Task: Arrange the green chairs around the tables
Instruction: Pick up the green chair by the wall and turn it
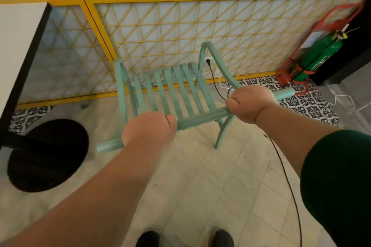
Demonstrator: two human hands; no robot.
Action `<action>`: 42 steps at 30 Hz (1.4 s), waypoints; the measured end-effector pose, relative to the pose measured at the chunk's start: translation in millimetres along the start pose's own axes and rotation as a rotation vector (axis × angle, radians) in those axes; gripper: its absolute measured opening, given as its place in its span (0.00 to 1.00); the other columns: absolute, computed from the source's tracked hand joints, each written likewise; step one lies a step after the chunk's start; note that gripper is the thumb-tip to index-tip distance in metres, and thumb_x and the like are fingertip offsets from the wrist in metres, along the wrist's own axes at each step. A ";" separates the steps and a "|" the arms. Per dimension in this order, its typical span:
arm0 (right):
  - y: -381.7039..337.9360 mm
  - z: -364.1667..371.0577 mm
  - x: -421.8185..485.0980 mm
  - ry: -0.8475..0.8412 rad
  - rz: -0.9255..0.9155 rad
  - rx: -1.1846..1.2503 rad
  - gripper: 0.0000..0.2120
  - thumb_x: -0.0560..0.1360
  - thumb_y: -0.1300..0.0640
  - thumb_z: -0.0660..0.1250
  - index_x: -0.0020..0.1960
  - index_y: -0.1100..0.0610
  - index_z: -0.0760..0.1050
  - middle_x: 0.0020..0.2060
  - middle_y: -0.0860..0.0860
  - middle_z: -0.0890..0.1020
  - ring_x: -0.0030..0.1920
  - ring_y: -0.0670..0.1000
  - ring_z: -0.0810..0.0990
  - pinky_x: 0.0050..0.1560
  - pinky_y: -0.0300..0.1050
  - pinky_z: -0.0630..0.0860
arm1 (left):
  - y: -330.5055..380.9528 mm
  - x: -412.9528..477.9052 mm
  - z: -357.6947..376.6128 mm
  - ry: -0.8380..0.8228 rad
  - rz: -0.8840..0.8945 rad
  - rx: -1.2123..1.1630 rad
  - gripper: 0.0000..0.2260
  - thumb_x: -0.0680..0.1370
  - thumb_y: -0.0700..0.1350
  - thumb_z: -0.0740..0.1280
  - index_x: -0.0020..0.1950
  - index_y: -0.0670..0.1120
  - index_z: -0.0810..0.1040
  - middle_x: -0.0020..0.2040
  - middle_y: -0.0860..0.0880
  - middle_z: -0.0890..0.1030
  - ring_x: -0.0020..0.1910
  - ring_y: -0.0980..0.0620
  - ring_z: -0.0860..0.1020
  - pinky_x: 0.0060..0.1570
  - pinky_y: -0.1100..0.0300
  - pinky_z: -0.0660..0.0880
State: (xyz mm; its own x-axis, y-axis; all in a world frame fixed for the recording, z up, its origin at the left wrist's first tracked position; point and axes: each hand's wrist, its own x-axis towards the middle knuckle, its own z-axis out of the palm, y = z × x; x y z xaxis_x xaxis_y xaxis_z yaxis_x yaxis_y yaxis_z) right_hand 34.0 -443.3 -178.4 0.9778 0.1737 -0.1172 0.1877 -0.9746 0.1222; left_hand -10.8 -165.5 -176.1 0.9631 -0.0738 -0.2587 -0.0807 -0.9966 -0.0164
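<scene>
A pale green slatted chair [170,90] stands in the middle of the view, its back rail toward me and its seat facing the yellow lattice wall. My left hand [148,128] grips the left part of the back rail. My right hand [251,104] grips the right part of the same rail. The rail slopes up from left to right, so the chair looks tilted. A white table [18,46] with a dark edge fills the left side, its round black base [46,156] on the floor below.
A yellow-framed lattice panel [180,36] lines the wall behind the chair. A green cylinder [321,54] in a red stand sits at the right beside a black cabinet [351,50]. A black cable [285,176] runs across the tiled floor. My shoes [184,238] show at the bottom.
</scene>
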 end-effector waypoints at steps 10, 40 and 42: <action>31.3 4.0 9.4 0.012 -0.053 -0.029 0.26 0.68 0.40 0.44 0.32 0.53 0.75 0.28 0.50 0.76 0.29 0.50 0.73 0.28 0.41 0.62 | 30.2 -15.5 3.5 0.011 0.018 -0.115 0.24 0.74 0.47 0.37 0.48 0.52 0.73 0.36 0.51 0.73 0.30 0.52 0.68 0.26 0.58 0.60; -118.6 -14.2 -5.7 0.089 0.140 0.266 0.22 0.70 0.42 0.50 0.29 0.53 0.74 0.25 0.47 0.75 0.28 0.51 0.73 0.45 0.53 0.60 | -12.5 13.3 -23.4 -0.459 0.183 -0.405 0.22 0.86 0.43 0.53 0.81 0.50 0.60 0.79 0.43 0.66 0.73 0.42 0.70 0.69 0.54 0.64; -117.7 -13.5 -3.8 0.094 0.132 0.237 0.21 0.69 0.42 0.52 0.27 0.53 0.73 0.23 0.47 0.74 0.26 0.51 0.72 0.45 0.53 0.60 | -45.4 9.9 -15.0 -0.552 0.158 -0.410 0.24 0.86 0.51 0.52 0.83 0.57 0.52 0.81 0.46 0.62 0.76 0.44 0.67 0.72 0.55 0.61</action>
State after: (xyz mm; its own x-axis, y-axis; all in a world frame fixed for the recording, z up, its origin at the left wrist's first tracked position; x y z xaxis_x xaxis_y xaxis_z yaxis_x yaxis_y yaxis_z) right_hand 9.5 -327.4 -179.0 0.9988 0.0446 -0.0223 0.0421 -0.9936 -0.1047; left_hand 6.2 -121.4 -163.4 0.6684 -0.2977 -0.6817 -0.0014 -0.9169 0.3991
